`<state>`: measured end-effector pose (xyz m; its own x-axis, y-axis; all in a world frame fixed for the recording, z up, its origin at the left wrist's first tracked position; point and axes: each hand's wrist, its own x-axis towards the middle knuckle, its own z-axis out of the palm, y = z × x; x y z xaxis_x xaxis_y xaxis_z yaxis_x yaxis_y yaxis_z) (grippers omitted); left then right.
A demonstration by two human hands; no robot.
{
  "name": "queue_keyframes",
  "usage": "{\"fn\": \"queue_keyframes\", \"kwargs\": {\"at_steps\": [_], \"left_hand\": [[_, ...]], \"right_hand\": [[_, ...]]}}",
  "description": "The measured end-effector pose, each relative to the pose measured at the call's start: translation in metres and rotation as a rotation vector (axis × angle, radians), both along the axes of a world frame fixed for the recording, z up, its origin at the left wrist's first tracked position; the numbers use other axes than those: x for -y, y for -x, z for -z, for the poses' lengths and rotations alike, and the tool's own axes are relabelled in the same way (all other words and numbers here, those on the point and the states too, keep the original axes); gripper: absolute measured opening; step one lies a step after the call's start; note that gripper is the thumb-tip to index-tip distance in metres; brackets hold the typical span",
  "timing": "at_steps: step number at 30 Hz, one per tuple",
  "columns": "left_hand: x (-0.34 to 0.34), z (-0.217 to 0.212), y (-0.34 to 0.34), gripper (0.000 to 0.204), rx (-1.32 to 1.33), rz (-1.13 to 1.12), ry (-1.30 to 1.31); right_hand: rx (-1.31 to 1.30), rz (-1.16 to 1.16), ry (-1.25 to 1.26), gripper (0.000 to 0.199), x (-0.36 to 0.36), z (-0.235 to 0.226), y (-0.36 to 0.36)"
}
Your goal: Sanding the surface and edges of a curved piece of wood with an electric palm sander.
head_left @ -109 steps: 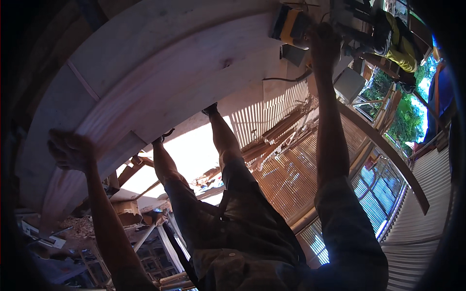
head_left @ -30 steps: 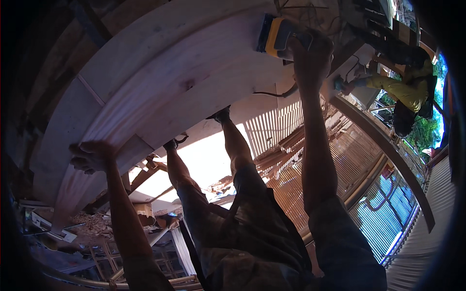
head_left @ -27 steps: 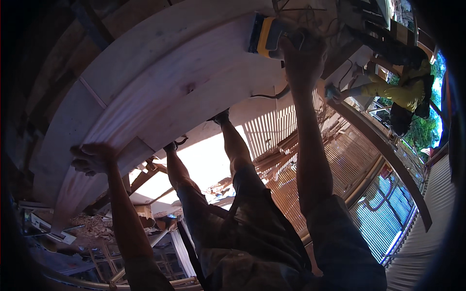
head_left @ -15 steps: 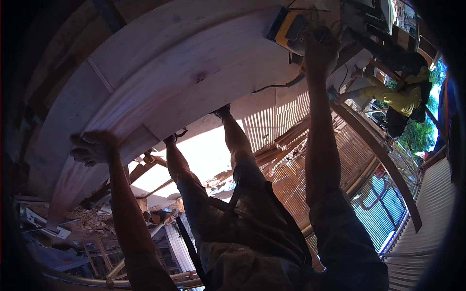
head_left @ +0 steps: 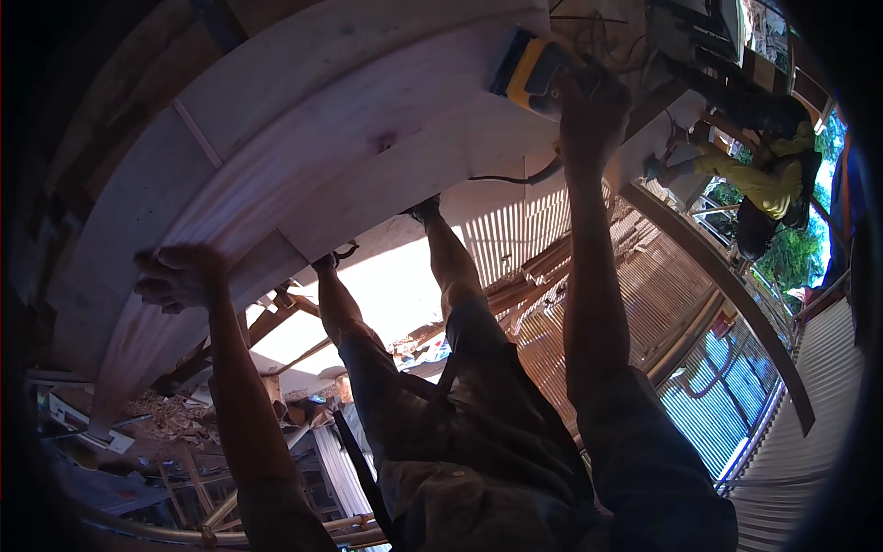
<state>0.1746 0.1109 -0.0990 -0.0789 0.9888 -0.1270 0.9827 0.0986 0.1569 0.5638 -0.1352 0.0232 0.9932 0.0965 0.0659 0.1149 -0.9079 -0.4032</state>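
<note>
Mid-sanding: right hand gripping yellow sander at far end of pale plank; left hand curled on near edge; finished extent unclear.

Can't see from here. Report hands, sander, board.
Right hand gripping yellow sander, flat on the board. Left hand gripping the board's edge. Cord hangs below the sander; nothing blocking.

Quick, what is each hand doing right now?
Left hand: fingers curled over the edge of the long wooden plank.
Right hand: closed on the yellow power sander, on the plank.
</note>
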Motion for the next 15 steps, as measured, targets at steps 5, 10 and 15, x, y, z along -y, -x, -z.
{"fn": "queue_keyframes", "kwargs": {"at_steps": [5,10,15], "left_hand": [[-0.001,0.002,0.007,0.071,0.010,-0.016,-0.040],[-0.002,0.001,0.009,0.072,0.007,-0.021,-0.036],[-0.002,0.003,0.011,0.070,-0.021,-0.028,-0.046]], "right_hand": [[0.006,0.129,0.057,0.084,-0.006,-0.006,-0.002],[0.010,-0.083,0.147,0.086,-0.031,-0.004,0.060],[-0.030,-0.021,-0.002,0.080,-0.031,-0.011,0.032]]}}
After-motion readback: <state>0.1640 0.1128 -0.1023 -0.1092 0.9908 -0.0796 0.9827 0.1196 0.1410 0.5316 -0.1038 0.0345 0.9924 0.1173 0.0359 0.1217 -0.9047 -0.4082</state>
